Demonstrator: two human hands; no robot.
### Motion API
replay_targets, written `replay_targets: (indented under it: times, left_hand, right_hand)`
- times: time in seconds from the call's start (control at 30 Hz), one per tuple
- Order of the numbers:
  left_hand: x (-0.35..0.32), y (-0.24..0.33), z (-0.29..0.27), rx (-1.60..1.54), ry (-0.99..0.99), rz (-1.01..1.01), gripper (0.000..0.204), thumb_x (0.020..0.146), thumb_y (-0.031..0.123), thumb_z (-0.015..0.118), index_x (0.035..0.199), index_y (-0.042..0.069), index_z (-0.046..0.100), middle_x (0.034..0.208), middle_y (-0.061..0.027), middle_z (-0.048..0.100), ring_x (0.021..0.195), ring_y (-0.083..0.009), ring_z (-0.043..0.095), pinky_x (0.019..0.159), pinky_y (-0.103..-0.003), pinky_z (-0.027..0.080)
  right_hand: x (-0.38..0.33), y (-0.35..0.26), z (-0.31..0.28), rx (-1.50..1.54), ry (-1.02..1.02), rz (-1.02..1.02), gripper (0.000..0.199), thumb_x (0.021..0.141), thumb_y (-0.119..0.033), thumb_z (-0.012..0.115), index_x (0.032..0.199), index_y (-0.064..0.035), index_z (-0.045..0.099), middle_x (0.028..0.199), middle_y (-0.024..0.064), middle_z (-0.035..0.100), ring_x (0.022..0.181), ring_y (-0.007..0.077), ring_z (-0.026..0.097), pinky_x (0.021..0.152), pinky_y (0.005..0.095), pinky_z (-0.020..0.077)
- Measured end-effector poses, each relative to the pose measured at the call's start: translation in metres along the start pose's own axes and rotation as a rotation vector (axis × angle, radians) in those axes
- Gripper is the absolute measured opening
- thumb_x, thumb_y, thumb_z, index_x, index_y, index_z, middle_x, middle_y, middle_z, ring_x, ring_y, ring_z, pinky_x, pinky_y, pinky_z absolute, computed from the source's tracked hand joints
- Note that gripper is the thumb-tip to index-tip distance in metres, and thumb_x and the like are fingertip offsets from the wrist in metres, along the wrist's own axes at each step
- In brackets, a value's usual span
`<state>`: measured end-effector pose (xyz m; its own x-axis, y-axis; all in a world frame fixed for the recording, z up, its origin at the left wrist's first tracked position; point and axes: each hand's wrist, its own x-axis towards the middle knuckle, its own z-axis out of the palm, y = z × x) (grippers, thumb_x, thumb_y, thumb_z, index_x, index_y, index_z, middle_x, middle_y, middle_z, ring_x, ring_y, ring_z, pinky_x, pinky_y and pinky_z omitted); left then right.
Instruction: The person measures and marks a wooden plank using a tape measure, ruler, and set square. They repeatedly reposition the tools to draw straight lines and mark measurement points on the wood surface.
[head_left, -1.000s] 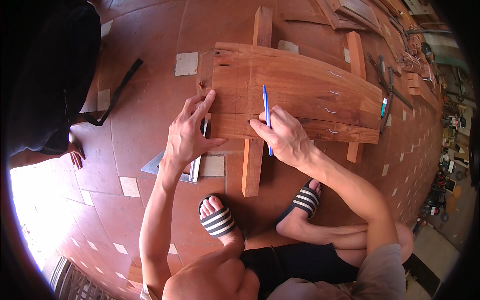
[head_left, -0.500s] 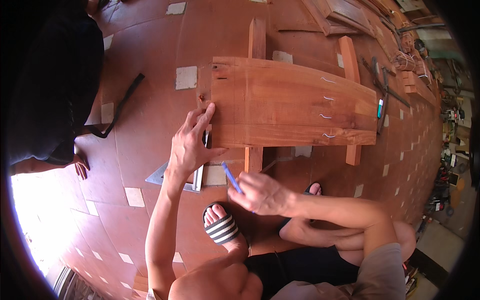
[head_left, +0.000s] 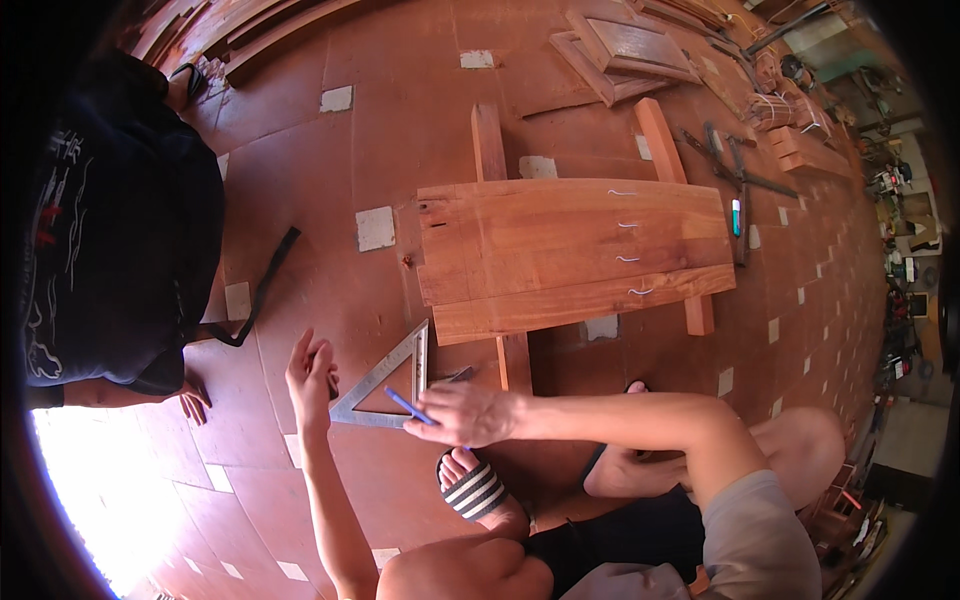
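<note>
Fingers of the right hand (head_left: 468, 414) are pinched shut around a blue pen (head_left: 409, 406), and the pen's tip points left over a metal triangle ruler (head_left: 385, 385). That ruler lies flat on the red tile floor (head_left: 330, 200), just below the wide wooden board (head_left: 570, 250). The left hand (head_left: 310, 372) has its fingers stretched out and loose, holding nothing, with the fingertips near the left corner of the ruler; I cannot tell if they touch it.

A second ago both hands were up on the board, and the pen stood on the wood as if on a line. Half a second ago the right hand had come off the board with the pen, while the left hand was still at the board's edge. Now both hands are down on the floor side, away from the board. The board also looks farther off, since the head has moved back.

The board rests on two thin wooden strips (head_left: 490, 150) that lie under it. Four small white marks sit in a row near its right end. A small blue and white thing lies to the right of the board. White square tiles dot the floor here and there. A striped sandal (head_left: 475, 490) is on the foot just under the right hand. Another person in a dark shirt (head_left: 110, 230) squats at the left.
</note>
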<state>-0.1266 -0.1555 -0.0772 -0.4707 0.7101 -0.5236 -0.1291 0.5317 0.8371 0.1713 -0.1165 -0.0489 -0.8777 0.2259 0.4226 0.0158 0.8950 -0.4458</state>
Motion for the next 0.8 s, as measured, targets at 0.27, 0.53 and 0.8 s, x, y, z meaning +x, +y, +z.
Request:
replay_targets:
  times: [0.27, 0.53, 0.8]
  left_hand:
    - [0.002, -0.031, -0.037, -1.166, -0.054, -0.403, 0.03, 0.101, 0.02, 0.061, 0.122, -0.001, 0.061, 0.11, -0.0133, 0.069, 0.096, -0.0247, 0.066, 0.09, -0.038, 0.058]
    - [0.004, -0.021, -0.012, -1.178, -0.036, -0.443, 0.029, 0.101, 0.021, 0.059, 0.12, 0.0, 0.062, 0.113, -0.0116, 0.07, 0.098, -0.0257, 0.067, 0.093, -0.043, 0.057]
    - [0.009, -0.002, -0.001, -1.074, -0.153, -0.493, 0.032, 0.1, 0.026, 0.063, 0.118, 0.0, 0.063, 0.119, -0.014, 0.074, 0.098, -0.026, 0.069, 0.084, -0.041, 0.058]
  right_hand:
    - [-0.01, 0.166, -0.116, -0.299, 0.126, 0.516, 0.078, 0.104, -0.055, 0.066, 0.157, -0.0035, 0.044, 0.152, 0.0266, 0.056, 0.14, 0.0446, 0.055, 0.118, 0.0588, 0.0447]
    - [-0.024, 0.053, -0.068, 0.153, -0.205, 0.115, 0.092, 0.095, -0.053, 0.077, 0.165, -0.0091, 0.037, 0.169, 0.024, 0.04, 0.158, 0.0396, 0.039, 0.129, 0.0559, 0.036]
    - [0.032, 0.139, -0.085, -0.292, 0.254, 0.763, 0.074, 0.097, -0.031, 0.078, 0.153, 0.002, 0.043, 0.128, 0.0267, 0.065, 0.112, 0.045, 0.061, 0.101, 0.0571, 0.0495]
